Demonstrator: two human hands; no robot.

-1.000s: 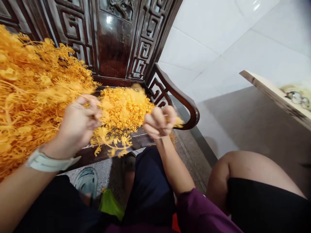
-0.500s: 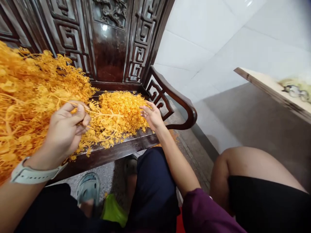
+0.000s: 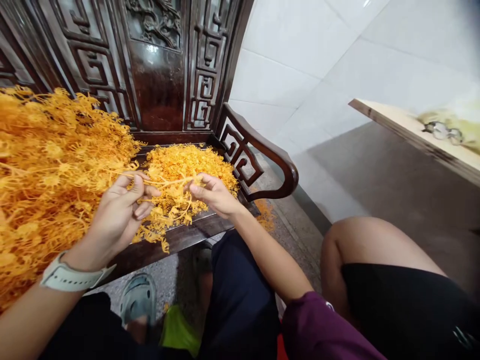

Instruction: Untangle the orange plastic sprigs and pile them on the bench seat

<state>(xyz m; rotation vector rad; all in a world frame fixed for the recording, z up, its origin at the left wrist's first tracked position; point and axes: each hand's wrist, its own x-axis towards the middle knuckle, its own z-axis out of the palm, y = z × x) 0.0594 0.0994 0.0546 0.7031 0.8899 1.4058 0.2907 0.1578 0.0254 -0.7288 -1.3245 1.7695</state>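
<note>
A thin orange-yellow plastic flower stem [image 3: 170, 183] stretches between my two hands over the bench. My left hand [image 3: 125, 205], with a pale watch strap at its wrist, pinches it between thumb and fingers. At the stem's right end, my right hand [image 3: 213, 194] is closed on the tip with thumb and forefinger. Behind them a heap of loose small orange flower pieces [image 3: 210, 162] lies on the seat. To the left rises a large bushy pile of orange branched flower stems [image 3: 56, 160], partly covered by my left hand.
The dark carved wooden bench [image 3: 159, 105] has a curved armrest [image 3: 277, 165] on the right. Orange bits [image 3: 265, 215] lie on the floor beside it. Another person's bare knee [image 3: 375, 245] is at right, near a wooden board [image 3: 397, 132] with glasses [image 3: 442, 131] on it.
My right hand has moved left from the loose flower heap and closed on the stem's tip. My left hand, still pinching the stem, has shifted slightly right. The view has turned a little.
</note>
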